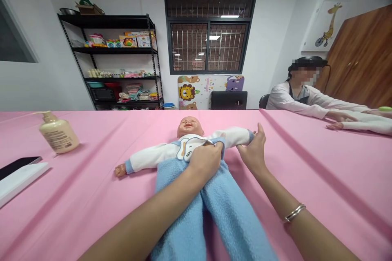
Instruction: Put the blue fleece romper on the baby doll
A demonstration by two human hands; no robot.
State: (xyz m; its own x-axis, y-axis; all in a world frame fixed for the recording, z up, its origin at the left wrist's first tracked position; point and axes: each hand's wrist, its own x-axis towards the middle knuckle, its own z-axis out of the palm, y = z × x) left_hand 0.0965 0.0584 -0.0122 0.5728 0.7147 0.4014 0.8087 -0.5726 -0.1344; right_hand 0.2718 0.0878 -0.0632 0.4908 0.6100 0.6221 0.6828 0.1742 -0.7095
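Observation:
A baby doll lies on its back on a pink-covered table, its arms spread out. It wears a fleecy blue and white outfit with a cartoon animal on the chest. My left hand is closed on the blue edge of the outfit's front opening and lifts it a little. At the end of the doll's outstretched sleeve is my right hand, its thumb below the sleeve and a finger pointing up. The cuff lies between thumb and fingers; the doll's hand there is hidden.
A pump bottle stands on the pink cloth at the left, near a dark phone and a white box. Across the right side, a person handles another doll's sleeve. Behind is a black shelf.

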